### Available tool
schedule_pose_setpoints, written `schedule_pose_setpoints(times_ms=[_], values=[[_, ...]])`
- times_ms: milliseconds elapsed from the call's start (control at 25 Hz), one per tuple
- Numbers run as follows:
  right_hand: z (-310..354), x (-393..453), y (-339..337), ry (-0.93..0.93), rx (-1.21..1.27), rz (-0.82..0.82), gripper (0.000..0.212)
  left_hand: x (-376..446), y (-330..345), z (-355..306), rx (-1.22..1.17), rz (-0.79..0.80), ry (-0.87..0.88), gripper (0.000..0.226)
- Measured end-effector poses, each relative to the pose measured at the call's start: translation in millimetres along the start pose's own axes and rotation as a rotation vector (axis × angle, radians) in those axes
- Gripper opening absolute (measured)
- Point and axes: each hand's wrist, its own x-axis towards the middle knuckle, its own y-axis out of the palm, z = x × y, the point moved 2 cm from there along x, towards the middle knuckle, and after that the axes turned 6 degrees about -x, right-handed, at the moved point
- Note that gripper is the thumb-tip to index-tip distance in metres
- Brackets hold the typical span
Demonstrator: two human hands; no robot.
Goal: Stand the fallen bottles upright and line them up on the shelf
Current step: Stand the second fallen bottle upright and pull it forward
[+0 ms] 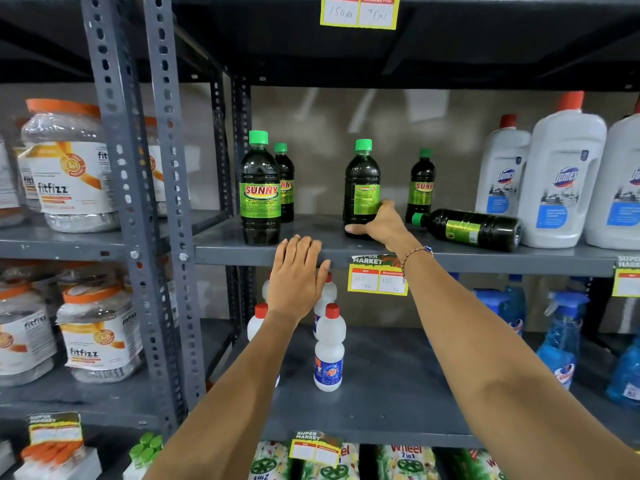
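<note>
Dark bottles with green caps and SUNNY labels stand on the grey shelf. One upright bottle is at the left front, a second behind it. My right hand grips the base of an upright middle bottle whose label faces sideways. Another upright bottle stands further back on the right. One bottle lies on its side, cap pointing left, just right of my right hand. My left hand rests flat on the shelf's front edge, fingers together, holding nothing.
Large white Domex bottles stand at the right, close to the fallen bottle's base. Perforated steel posts bound the left. A price tag hangs on the shelf edge. Small white bottles and blue spray bottles stand below.
</note>
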Motion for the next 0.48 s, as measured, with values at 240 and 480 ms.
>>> schedule_pose_setpoints(times_ms=[240, 480], values=[[-2.8, 2.9, -1.9, 0.009, 0.015, 0.011, 0.076, -0.5, -1.9, -1.6, -0.016, -0.015, 0.008, 0.042], [-0.1, 0.1, 0.9, -0.002, -0.077, 0.022, 0.076, -0.1, -1.7, -2.2, -0.009, -0.016, -0.001, 0.043]])
